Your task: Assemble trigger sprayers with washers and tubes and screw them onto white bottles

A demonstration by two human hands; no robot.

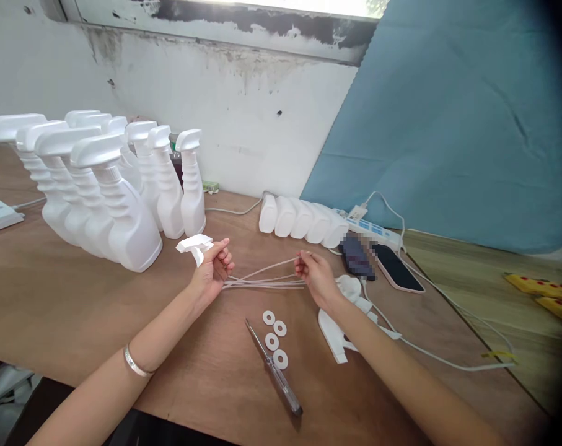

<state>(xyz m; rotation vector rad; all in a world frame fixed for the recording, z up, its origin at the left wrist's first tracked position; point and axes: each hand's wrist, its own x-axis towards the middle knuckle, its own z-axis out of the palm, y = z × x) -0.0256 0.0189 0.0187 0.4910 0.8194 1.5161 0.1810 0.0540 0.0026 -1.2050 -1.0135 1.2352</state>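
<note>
My left hand (212, 271) is closed around a white spray trigger head (196, 245), whose top sticks out to the left of the fingers. My right hand (316, 277) pinches the end of a thin white dip tube (274, 267) between thumb and fingers. That tube slants up from several similar tubes (262, 284) lying side by side on the table between my hands. Just below them lie several white ring washers (272, 341) and a screwdriver (274, 368) with a clear handle. More white trigger heads (333, 334) lie partly hidden under my right forearm.
Upright white spray bottles (129, 217) crowd the left back of the brown table (192, 371). Several white bottles lie in a row (302, 218) by the wall. A power strip (373, 231), two phones (396, 267) and a loose white cable (448, 364) occupy the right side.
</note>
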